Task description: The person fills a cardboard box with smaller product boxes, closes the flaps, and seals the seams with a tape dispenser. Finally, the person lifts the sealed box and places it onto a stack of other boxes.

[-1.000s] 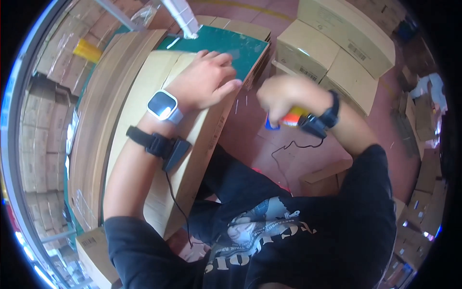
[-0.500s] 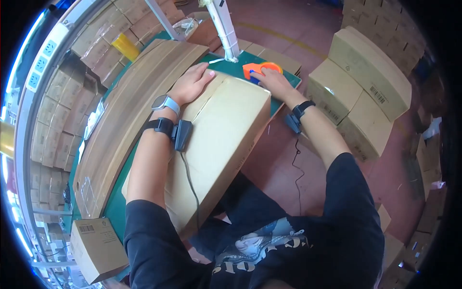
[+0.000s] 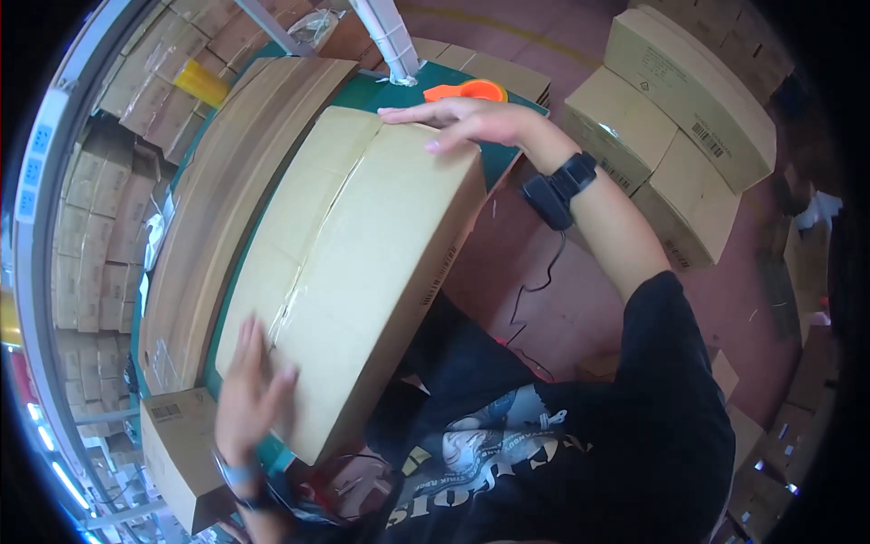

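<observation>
A long brown cardboard box (image 3: 362, 245) lies aslant on the green tabletop in front of me, a strip of clear tape running along its top seam. Fingers stretched out, my right hand (image 3: 462, 120) rests on the box's far end and holds nothing. My left hand (image 3: 249, 403), a little smeared by motion, is at the near left end of the box with its fingers apart; whether it touches the cardboard I cannot tell. Just beyond my right hand an orange tape dispenser (image 3: 476, 89) lies on the green tabletop (image 3: 372, 91).
Long wood-coloured boards (image 3: 213, 208) lie left of the box. A smaller carton (image 3: 186, 444) is at the lower left. More cartons (image 3: 648, 136) are stacked on the right. A white post (image 3: 388, 41) rises at the table's far end. A cable (image 3: 535, 295) hangs from my right wrist.
My right hand has let go of the tape dispenser and come onto the box's far end. My left hand has moved from the far end to the near left end.
</observation>
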Available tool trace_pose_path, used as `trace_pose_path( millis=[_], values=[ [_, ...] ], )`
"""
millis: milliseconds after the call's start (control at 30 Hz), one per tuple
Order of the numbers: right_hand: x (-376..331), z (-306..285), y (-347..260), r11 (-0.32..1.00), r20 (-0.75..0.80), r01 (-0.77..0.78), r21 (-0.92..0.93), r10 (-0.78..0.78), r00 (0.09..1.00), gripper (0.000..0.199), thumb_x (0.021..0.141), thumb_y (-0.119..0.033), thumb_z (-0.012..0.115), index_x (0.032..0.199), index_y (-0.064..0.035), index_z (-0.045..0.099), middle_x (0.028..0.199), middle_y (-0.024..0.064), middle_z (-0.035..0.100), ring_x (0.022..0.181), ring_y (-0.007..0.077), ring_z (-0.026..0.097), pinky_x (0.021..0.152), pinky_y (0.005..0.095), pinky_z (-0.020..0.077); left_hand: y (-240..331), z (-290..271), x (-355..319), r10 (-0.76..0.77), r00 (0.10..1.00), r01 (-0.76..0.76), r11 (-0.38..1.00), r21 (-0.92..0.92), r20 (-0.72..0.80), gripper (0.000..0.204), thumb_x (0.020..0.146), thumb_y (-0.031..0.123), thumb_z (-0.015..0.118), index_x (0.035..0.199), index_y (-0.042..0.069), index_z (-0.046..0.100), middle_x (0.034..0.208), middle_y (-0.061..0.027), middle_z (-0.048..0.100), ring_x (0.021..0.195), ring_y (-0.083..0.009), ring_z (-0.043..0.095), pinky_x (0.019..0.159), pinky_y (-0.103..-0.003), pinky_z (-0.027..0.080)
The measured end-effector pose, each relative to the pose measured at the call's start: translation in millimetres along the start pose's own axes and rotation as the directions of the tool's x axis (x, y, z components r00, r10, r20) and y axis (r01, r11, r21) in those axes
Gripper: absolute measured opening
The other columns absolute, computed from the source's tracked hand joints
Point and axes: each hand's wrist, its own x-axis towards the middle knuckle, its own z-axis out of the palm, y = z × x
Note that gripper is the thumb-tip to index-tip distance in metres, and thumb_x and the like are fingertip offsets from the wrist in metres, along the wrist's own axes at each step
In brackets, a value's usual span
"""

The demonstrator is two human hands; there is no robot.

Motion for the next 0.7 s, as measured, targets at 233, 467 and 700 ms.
trace_pose_path(
  millis=[233,467,700],
  values=[
    [28.5,34.7,-8.0,0.962,-0.195,0.011,0.274,0.044,0.980,0.073,0.089,-0.043,0.063,0.153,-0.0148,0.040,0.161,0.0066,0.033,0.151,0.0226,0.020,0.121,0.0416,0.0120,-44.1,132.8,-176.3,-0.632,0.711,0.073,0.502,-0.862,-0.308,0.062,0.103,0.034,0.050,0.149,-0.006,0.034,0.152,-0.0213,0.040,0.143,-0.0324,0.036,0.118,-0.040,0.026],
    [-92.1,77.0,9.6,0.906,-0.331,-0.059,0.418,0.213,0.919,0.094,0.074,-0.016,0.075,0.154,0.0003,0.028,0.151,0.0158,0.042,0.141,0.0234,0.036,0.119,0.0354,0.0225,38.8,149.4,-106.2,-0.742,0.533,-0.314,0.273,-0.909,-0.407,0.053,0.105,0.031,0.044,0.139,-0.010,0.045,0.139,-0.0224,0.052,0.127,-0.0292,0.051,0.108,-0.041,0.038],
    [-368.2,119.8,-48.5,0.882,-0.869,0.318,0.348,0.176,0.462,0.093,0.064,-0.011,0.068,0.149,0.0062,0.035,0.149,0.0167,0.046,0.139,0.0277,0.042,0.118,0.0365,0.0282,141.3,82.7,-29.6,-0.355,0.747,-0.433,0.381,-0.817,-0.562,0.049,0.106,0.029,0.044,0.137,-0.009,0.048,0.130,-0.0200,0.058,0.119,-0.0255,0.057,0.104,-0.039,0.043]
  ],
)
